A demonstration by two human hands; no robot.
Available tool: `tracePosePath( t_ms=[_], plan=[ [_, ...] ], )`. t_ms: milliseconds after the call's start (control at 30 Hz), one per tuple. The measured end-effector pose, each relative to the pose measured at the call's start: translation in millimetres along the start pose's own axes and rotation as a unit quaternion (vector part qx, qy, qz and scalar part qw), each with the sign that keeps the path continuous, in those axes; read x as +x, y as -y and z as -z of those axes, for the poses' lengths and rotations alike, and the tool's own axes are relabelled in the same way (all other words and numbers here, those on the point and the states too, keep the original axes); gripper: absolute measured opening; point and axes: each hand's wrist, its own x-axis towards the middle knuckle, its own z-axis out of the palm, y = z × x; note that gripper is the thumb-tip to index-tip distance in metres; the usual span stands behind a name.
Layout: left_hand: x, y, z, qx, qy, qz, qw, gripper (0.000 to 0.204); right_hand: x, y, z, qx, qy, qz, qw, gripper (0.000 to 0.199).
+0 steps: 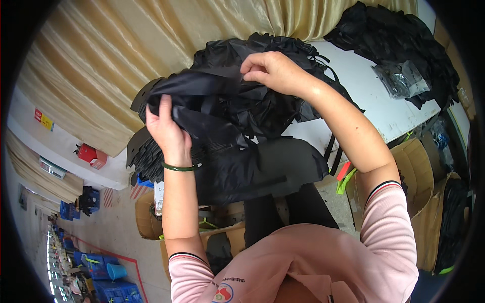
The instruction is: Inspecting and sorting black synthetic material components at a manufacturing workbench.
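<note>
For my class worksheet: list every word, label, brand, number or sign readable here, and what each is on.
Pink shirt: dark lettering by a round emblem on the chest; I don't copy out its wording.
Wall: red-and-yellow sign, too small to read.
Red box: any print too blurred.
Black fabric in the left hand: no lettering visible.

Premises: a textile workshop. Evidence: black fabric heaped on a white worktable, open cardboard cartons beside it, blue plastic crates, red line marked on the floor
</note>
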Motion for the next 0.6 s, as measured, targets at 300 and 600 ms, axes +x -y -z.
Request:
tracePosePath(
  t_ms=[300,600],
  plan=[
    [3.3,-13.6,-2.0,-0.038,-0.101,-0.022,0.994,0.023,-101.5,-8.0,-118.2,0.101,0.072,-0.052,0.991,0.05],
    [-31.6,-46.1,63.1,0.383,-0.068,-0.323,0.863,0.066,-60.1,-1.0,-43.0,0.021,0.019,0.112,0.993,0.009]
  ],
)
